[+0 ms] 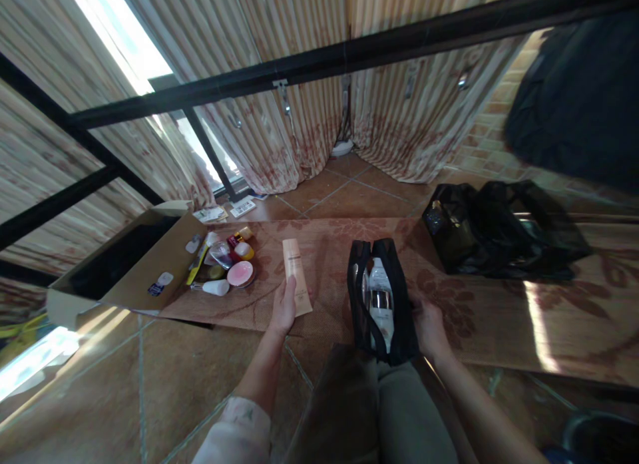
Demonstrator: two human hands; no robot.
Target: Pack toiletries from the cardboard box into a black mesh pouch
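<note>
An open cardboard box [154, 271] stands at the far left; just beside it on the table [324, 244] lies a close cluster of small items [219, 254], with a round pink-topped jar [240, 273] at its near edge. Next comes the left hand [285, 304], pinching a peach-coloured tube [293, 256] by its side, thumb on top, wide end towards the person. A firm but light hold is best here, since squeezing could push the contents about. The tube is well apart from the open black pouch [403, 311], whose mouth faces up and shows at least 1 pale bottle [379, 271]. The right hand [428, 323] is at the pouch's right side; its fingertips are hidden, so I cannot tell whether it grips. Keeping the walls parted and the pouch level would serve well. Farther right sits a black mesh bag [452, 241].
</note>
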